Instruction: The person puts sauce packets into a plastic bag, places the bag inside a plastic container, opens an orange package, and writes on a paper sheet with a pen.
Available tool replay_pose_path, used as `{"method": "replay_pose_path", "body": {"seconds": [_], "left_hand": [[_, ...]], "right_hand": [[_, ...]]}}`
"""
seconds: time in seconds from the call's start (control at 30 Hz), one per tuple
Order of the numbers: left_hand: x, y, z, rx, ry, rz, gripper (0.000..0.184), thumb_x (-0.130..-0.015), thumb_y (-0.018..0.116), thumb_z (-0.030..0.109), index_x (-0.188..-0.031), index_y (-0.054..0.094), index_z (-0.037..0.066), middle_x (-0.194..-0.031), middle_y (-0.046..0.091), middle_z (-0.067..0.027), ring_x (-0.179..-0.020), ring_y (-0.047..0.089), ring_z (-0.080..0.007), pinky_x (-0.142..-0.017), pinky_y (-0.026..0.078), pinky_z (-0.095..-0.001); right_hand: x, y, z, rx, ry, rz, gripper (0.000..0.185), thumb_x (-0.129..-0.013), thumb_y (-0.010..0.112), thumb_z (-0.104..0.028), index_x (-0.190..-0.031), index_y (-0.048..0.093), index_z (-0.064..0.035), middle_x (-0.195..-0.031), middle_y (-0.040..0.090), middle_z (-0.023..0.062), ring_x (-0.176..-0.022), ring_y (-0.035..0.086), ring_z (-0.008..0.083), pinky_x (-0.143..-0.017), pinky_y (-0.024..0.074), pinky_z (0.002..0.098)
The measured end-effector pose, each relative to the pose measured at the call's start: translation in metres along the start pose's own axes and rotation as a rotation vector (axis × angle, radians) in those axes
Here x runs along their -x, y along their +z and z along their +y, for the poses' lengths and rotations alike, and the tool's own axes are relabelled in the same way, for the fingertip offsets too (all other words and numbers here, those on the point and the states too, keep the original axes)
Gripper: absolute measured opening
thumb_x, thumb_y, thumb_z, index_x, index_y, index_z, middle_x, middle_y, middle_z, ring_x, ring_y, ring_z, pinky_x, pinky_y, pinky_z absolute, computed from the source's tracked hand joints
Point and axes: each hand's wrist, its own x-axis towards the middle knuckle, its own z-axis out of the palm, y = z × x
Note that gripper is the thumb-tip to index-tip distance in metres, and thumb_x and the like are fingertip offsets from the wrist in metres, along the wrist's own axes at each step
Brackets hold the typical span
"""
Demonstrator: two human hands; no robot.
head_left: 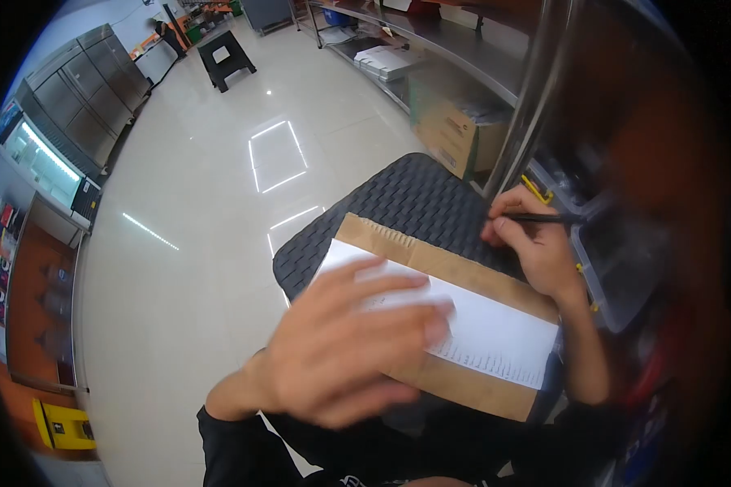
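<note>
A white sheet of paper (pixel 495 329) with rows of small marks lies on a piece of brown cardboard (pixel 463 276), which rests against a black woven seat (pixel 406 195). Over the left part of the sheet is my left hand (pixel 349 337), blurred by motion, its fingers spread and holding nothing. My right hand (pixel 536 243) is beyond the cardboard's upper right edge, pinching a dark pen (pixel 540 217) that points to the right. The left hand hides part of the sheet.
A cardboard box (pixel 447 134) sits under a metal shelf (pixel 439 40) beside a metal post (pixel 528 105). Plastic bins (pixel 617 276) are at the right. A black stool (pixel 225 58), steel fridges (pixel 81 85) and a person (pixel 167 36) are farther back.
</note>
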Motion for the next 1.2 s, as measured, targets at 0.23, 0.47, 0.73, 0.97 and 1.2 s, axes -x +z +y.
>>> {"method": "replay_pose_path", "body": {"seconds": [0.23,0.47,0.73,0.97,1.2], "left_hand": [[0.024,0.024,0.085,-0.044,-0.682,0.230,0.067,-0.082,0.082,0.019,-0.138,0.047,0.009,-0.137,0.056,-0.0186,-0.129,0.056,-0.0312,-0.105,0.050,-0.0447],[0.034,0.056,0.042,0.207,-0.367,0.431,0.073,-0.069,0.077,-0.006,-0.133,0.058,0.025,-0.138,0.055,-0.0147,-0.135,0.048,-0.0419,-0.113,0.038,-0.0490],[0.060,0.051,-0.005,0.188,-0.266,0.449,0.082,-0.069,0.084,0.001,-0.132,0.052,0.044,-0.144,0.049,-0.0217,-0.135,0.046,-0.0491,-0.111,0.041,-0.0567],[0.033,0.014,-0.032,-0.106,-0.176,0.080,0.082,-0.074,0.086,0.029,-0.143,0.045,0.044,-0.151,0.037,-0.0323,-0.141,0.035,-0.0510,-0.114,0.029,-0.0621],[0.016,0.019,-0.039,0.028,-0.136,-0.655,0.093,-0.078,0.075,0.060,-0.153,0.043,0.016,-0.161,0.033,-0.0161,-0.149,0.029,-0.0423,-0.119,0.016,-0.0645]], "right_hand": [[-0.004,-0.001,0.005,0.388,-0.154,-0.139,0.036,-0.101,0.056,-0.023,-0.133,0.060,-0.0075,-0.143,0.058,0.0134,-0.140,0.045,0.0351,-0.117,0.0331,0.0484],[-0.005,0.002,-0.007,0.441,-0.128,-0.214,0.042,-0.097,0.064,-0.024,-0.135,0.058,-0.0083,-0.151,0.051,0.0114,-0.142,0.043,0.0371,-0.119,0.0317,0.0481],[-0.001,0.005,-0.011,0.520,-0.126,-0.207,0.041,-0.095,0.065,-0.017,-0.134,0.055,-0.0075,-0.150,0.052,0.0104,-0.141,0.044,0.0362,-0.118,0.0338,0.0445],[-0.003,0.005,-0.017,0.506,-0.113,-0.228,0.039,-0.097,0.063,-0.014,-0.135,0.055,-0.0075,-0.151,0.051,0.0109,-0.141,0.044,0.0368,-0.116,0.0346,0.0446],[-0.004,0.008,-0.015,0.527,-0.079,-0.193,0.039,-0.096,0.064,-0.020,-0.133,0.056,-0.0096,-0.149,0.053,0.0075,-0.139,0.045,0.0401,-0.113,0.0390,0.0464]]}}
